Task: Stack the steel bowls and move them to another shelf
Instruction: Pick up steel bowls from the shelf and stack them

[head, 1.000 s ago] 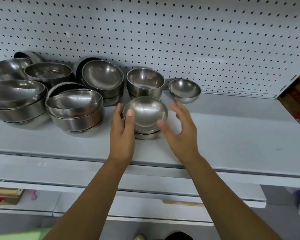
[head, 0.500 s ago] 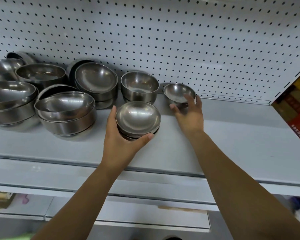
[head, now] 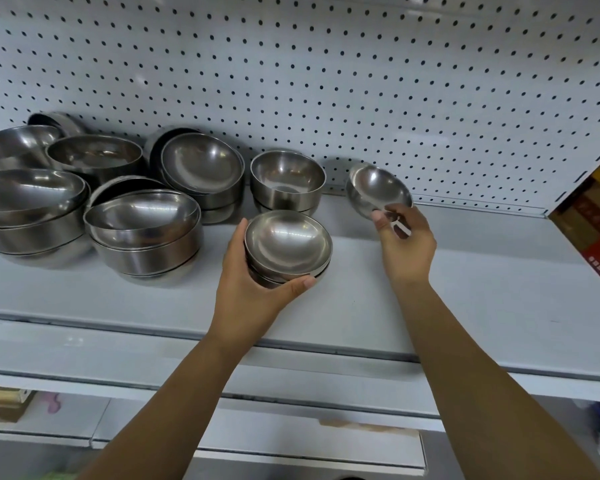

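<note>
A short stack of small steel bowls [head: 288, 242] sits on the white shelf [head: 482, 285] in the middle. My left hand [head: 253, 289] grips this stack from its left and front, thumb curled under the near rim. My right hand [head: 404, 244] holds a single small steel bowl [head: 378, 190] by its near rim, lifted off the shelf and tilted toward me, to the right of the stack. Behind the stack stands a deeper steel bowl pair [head: 287, 180].
Several larger stacked steel bowls [head: 142, 230] crowd the shelf's left half, up to the pegboard back wall [head: 326, 81]. Coloured boxes [head: 596, 230] stand at the right edge. A lower shelf [head: 291, 434] shows below.
My right hand reached the single small bowl at the back right, took hold of it and lifted it tilted. My left hand closed around the middle stack.
</note>
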### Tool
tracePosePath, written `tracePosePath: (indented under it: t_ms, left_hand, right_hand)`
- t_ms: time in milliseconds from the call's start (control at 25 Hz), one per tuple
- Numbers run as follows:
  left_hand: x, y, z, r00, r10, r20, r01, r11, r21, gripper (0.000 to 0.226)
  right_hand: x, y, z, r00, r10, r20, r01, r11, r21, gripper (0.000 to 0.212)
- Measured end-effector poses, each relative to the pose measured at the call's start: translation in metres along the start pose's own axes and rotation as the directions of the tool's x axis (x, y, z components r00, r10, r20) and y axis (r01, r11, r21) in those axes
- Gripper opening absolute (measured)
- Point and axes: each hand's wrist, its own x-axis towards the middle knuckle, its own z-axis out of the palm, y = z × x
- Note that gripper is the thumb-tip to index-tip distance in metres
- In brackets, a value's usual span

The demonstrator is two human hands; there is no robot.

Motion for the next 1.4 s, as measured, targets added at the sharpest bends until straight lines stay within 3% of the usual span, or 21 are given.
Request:
tracePosePath:
  t_ms: [160, 320, 520, 720, 840, 1120, 1280, 1400]
  left_hand:
    - [0.001, -0.004, 0.001, 1.000, 0.017, -0.004, -0.016, 0.999, 0.047, 0.136]
    - [0.002, -0.006, 0.004, 1.000, 0.024, 0.008, -0.025, 0.999, 0.044, 0.136]
    - [0.002, -0.007, 0.002, 0.997, 0.065, 0.027, -0.064, 0.996, -0.056, 0.111]
    - [-0.001, -0.001, 0.000, 0.997, 0.078, 0.013, -0.077, 0.995, -0.063, 0.109]
    - [0.000, -0.001, -0.001, 0.995, 0.094, 0.018, -0.092, 0.992, -0.080, 0.103]
    - [0.002, 0.001, -0.005, 0.988, 0.130, 0.077, -0.119, 0.983, -0.138, 0.090]
    - [0.005, -0.001, -0.007, 0.982, 0.135, 0.134, -0.115, 0.982, -0.147, 0.088]
    - [0.006, 0.002, -0.007, 0.975, 0.156, 0.157, -0.140, 0.984, -0.109, 0.087]
  right_hand:
    - [-0.029, -0.022, -0.002, 0.992, -0.123, 0.023, 0.115, 0.971, 0.209, 0.030]
    - [-0.050, -0.051, -0.014, 0.928, -0.234, 0.289, 0.143, 0.942, 0.303, 0.031]
    - [-0.051, -0.056, -0.019, 0.791, -0.262, 0.553, 0.199, 0.965, 0.172, 0.042]
    - [-0.057, -0.053, -0.019, 0.776, -0.199, 0.599, 0.151, 0.980, 0.130, 0.049]
    - [-0.058, -0.053, -0.019, 0.749, -0.154, 0.644, 0.117, 0.988, 0.100, 0.066]
    - [-0.078, -0.042, -0.009, 0.773, -0.029, 0.634, -0.081, 0.986, 0.143, 0.086]
    - [-0.076, -0.034, -0.004, 0.736, 0.029, 0.676, -0.153, 0.980, 0.125, 0.112]
    - [-0.075, -0.031, -0.003, 0.750, 0.054, 0.660, -0.136, 0.988, 0.073, 0.126]
